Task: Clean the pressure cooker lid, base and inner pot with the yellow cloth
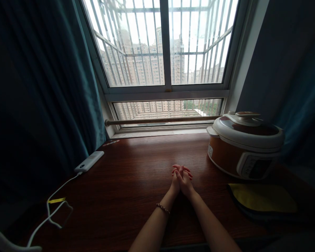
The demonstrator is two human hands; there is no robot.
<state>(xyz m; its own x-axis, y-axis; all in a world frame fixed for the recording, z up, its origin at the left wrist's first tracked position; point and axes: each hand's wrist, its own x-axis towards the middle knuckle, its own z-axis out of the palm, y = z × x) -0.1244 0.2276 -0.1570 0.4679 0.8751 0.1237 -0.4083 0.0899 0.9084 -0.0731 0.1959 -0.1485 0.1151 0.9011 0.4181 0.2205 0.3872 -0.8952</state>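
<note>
On the dark reddish-brown wooden tabletop (136,168), my left hand (175,180) and my right hand (184,180) are clasped together in front of me. Their fingers are interlaced and closed round each other. No object shows in either hand, though the space between the palms is hidden. A beaded bracelet (163,208) circles my left wrist. Both forearms reach in from the bottom edge. Nearest on the right is an electric cooker (225,154) with a white lid, some distance from my right hand.
A yellow cloth-like item with a dark edge (262,197) lies before the cooker. At left, a white device (90,161) is plugged into a white cable (64,184) with a yellow tag (56,200). A barred window (168,89) stands behind the table, with a blue curtain (86,87) beside it.
</note>
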